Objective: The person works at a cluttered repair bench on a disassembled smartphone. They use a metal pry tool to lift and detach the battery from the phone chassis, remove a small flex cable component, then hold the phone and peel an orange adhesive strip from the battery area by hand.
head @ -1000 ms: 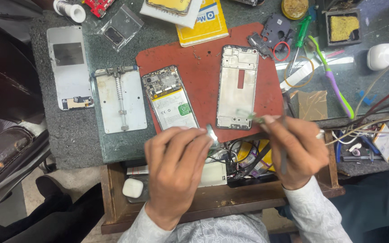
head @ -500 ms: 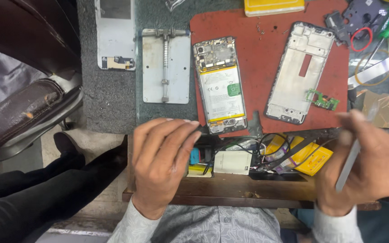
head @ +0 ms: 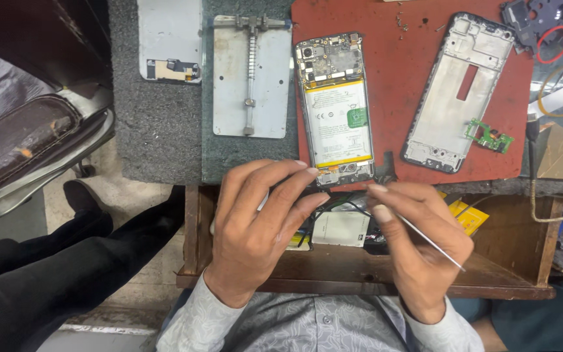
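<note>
Steadying opened phone with exposed white battery, left hand is curling loosely; right hand is pinching thin metal probe pen-style near its bottom edge.

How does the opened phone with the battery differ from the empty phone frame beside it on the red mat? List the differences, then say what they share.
1. The opened phone is filled with a white battery and circuit boards; the phone frame is a bare shell with a slot cut through it.
2. The opened phone lies nearly straight; the phone frame lies tilted.
3. The left hand and right hand work at the opened phone's lower end; the phone frame is untouched.

Both lie flat on the red mat.
</note>
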`<state>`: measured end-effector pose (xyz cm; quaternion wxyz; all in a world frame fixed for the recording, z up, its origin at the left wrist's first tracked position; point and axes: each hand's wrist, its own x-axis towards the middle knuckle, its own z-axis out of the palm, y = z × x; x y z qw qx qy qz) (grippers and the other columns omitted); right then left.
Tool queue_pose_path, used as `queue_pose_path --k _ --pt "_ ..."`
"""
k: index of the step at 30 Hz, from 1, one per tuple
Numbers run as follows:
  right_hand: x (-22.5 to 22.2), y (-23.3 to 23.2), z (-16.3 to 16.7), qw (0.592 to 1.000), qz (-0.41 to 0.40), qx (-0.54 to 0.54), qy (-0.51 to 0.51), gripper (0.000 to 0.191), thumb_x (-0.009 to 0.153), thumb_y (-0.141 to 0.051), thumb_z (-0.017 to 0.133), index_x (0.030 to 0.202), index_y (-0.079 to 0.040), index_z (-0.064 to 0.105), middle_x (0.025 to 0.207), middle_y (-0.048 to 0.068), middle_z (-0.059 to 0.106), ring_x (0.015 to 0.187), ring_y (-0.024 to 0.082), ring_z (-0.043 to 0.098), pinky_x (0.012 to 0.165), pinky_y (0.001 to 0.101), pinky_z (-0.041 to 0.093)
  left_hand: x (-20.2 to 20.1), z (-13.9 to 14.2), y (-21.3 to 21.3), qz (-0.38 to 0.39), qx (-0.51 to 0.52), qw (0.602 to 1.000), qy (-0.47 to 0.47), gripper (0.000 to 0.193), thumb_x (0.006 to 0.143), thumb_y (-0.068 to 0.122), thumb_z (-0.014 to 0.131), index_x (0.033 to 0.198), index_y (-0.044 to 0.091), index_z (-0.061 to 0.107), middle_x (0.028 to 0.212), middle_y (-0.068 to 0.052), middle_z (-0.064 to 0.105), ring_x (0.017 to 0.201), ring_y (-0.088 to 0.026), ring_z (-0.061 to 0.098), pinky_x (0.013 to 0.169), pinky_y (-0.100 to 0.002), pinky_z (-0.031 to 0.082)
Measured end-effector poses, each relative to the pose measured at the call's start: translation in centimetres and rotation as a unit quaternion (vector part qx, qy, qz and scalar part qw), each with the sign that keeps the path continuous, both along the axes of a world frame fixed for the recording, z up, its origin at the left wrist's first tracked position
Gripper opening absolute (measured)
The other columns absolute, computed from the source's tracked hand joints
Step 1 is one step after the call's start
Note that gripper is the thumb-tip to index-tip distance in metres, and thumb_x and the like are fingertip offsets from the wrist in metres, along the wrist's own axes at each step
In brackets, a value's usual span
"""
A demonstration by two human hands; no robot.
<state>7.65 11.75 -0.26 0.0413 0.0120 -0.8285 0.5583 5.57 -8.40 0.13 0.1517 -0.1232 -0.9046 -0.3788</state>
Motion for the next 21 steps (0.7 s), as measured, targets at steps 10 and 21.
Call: queue_pose_path --k 10,21 --pt "0.7 -1.5 -0.8 0.989 -0.116 -0.066 -0.066 0.015 0.094 0.002 0.073 0.108 0.004 0.071 0.099 0.009 0.073 0.081 0.011 0.069 0.070 0.0214 0.052 -0.3 -0.1 0.2 -0.049 0.021 0.999 -0.002 0.029 0.088 0.007 0.085 0.114 0.003 0.073 0.116 -0.006 0.066 0.109 -0.025 0.065 0.087 -0.036 0.058" --pt "0.5 -1.8 -0.7 0.991 -0.101 -0.040 -0.076 0.017 0.095 0.001 0.074 0.112 0.005 0.074 0.098 0.010 0.075 0.082 0.011 0.071 0.074 0.0217 0.055 -0.7 0.0 0.2 -0.069 0.024 0.997 -0.002 0.030 0.089 0.005 0.085 0.116 0.003 0.072 0.114 -0.007 0.065 0.106 -0.025 0.066 0.084 -0.038 0.057"
